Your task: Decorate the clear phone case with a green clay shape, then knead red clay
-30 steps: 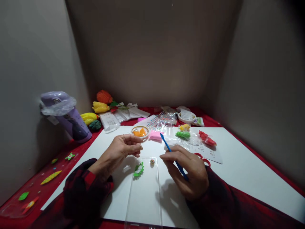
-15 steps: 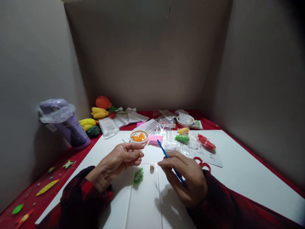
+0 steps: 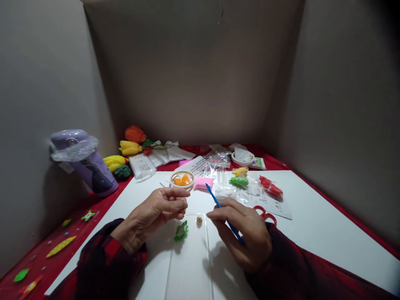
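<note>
My right hand [image 3: 242, 231] grips a slim blue modelling tool [image 3: 214, 195] like a pen, its flat tip pointing up and forward. To the left, my left hand [image 3: 156, 212] is raised over the white board with thumb and fingers pinched together; whatever they hold, if anything, is too small or hidden to make out. Below and between the hands lies a clear plastic sheet [image 3: 189, 266]. On it rest a green ring-shaped clay piece with a pale middle [image 3: 181, 231] and a tiny round pale bead with coloured spots [image 3: 199, 218].
Past my hands are a round dish [image 3: 172, 183] with orange clay, a pink clay packet [image 3: 203, 183], bagged green clay [image 3: 239, 182], red clay [image 3: 270, 186] and red-handled scissors [image 3: 265, 215]. A purple tumbler [image 3: 96, 173] stands left. Small clay shapes lie on the red cloth [image 3: 40, 260].
The fingers of my left hand have shifted very slightly. My right hand and the blue tool are practically where they were.
</note>
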Demonstrator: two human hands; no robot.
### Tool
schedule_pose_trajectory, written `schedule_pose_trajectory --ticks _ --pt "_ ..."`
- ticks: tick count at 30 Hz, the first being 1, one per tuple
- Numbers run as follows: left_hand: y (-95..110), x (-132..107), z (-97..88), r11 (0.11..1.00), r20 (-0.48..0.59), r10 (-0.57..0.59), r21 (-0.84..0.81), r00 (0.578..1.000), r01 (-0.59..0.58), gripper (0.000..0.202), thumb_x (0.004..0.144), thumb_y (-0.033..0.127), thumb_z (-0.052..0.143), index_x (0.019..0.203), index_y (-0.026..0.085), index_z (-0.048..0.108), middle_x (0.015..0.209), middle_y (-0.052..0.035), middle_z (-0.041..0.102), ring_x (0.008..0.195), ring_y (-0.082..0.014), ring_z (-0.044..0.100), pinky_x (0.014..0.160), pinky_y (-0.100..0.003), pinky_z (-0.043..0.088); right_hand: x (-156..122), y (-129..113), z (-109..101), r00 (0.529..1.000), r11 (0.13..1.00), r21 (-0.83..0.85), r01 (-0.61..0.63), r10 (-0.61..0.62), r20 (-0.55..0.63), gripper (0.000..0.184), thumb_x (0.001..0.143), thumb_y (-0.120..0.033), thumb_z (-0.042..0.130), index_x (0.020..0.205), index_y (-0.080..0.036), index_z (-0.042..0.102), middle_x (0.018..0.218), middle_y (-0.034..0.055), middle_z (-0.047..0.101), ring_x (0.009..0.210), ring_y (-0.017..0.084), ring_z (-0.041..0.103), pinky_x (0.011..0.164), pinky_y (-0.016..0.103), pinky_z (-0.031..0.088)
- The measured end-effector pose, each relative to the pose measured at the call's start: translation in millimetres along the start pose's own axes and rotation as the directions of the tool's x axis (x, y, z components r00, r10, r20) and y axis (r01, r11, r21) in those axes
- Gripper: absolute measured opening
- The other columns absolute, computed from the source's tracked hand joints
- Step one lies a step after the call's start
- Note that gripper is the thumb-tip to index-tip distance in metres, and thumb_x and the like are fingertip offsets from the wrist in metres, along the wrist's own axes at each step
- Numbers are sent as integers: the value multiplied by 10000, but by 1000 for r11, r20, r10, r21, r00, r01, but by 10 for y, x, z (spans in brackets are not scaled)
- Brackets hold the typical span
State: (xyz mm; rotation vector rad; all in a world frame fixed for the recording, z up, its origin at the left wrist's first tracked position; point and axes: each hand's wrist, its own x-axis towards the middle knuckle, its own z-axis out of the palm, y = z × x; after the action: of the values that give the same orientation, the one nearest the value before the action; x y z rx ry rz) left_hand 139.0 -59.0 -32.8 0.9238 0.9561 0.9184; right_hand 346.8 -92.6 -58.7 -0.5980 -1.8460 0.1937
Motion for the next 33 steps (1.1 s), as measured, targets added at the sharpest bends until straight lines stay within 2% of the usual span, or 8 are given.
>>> schedule_pose_trajectory --ticks 4,9,14,19,26,33 --pt "-16 12 -28 998 -25 30 55 999 -29 277 596 98 808 847 107 692 597 12 597 523 -77 533 510 -196 416 -13 5 -8 1000 1000 -18 8 -8 19 192 834 -51 489 853 -145 656 721 70 630 637 155 575 549 278 472" --pt "-18 42 -69 976 -95 117 195 989 -96 201 573 128 798 746 112 698 548 12 597 484 -83 523 490 -211 419 -45 5 -1 995 999 -40 -7 11 104 193 849 -79 478 873 -148 656 727 73 627 630 152 568 535 271 461" --pt "28 -30 -42 929 -185 158 360 970 -83 150 576 88 741 713 121 687 520 15 609 447 -95 533 476 -222 424 -59 6 0 987 999 -51 3 5 160 180 847 -84 488 878 -144 655 723 74 631 623 153 566 528 271 457" --pt "65 -97 45 904 -225 144 426 964 -35 110 584 60 698 657 129 654 515 23 605 440 -94 532 458 -216 423 -67 16 -3 983 999 -47 10 -2 183 174 851 -84 485 879 -136 649 733 82 633 634 158 575 537 275 466" --pt "74 -66 33 829 -107 142 557 984 -59 84 584 83 705 595 139 643 497 18 608 453 -108 549 477 -222 435 -76 30 1 977 999 -43 12 -2 215 175 861 -100 479 890 -142 646 738 78 622 627 151 568 543 268 458" --pt "49 -44 -52 849 -36 174 511 984 -132 75 595 122 730 636 145 670 541 24 620 478 -99 555 502 -217 449 -99 29 50 978 999 -49 11 -1 207 175 867 -90 480 869 -136 649 707 66 598 601 138 541 523 253 418"
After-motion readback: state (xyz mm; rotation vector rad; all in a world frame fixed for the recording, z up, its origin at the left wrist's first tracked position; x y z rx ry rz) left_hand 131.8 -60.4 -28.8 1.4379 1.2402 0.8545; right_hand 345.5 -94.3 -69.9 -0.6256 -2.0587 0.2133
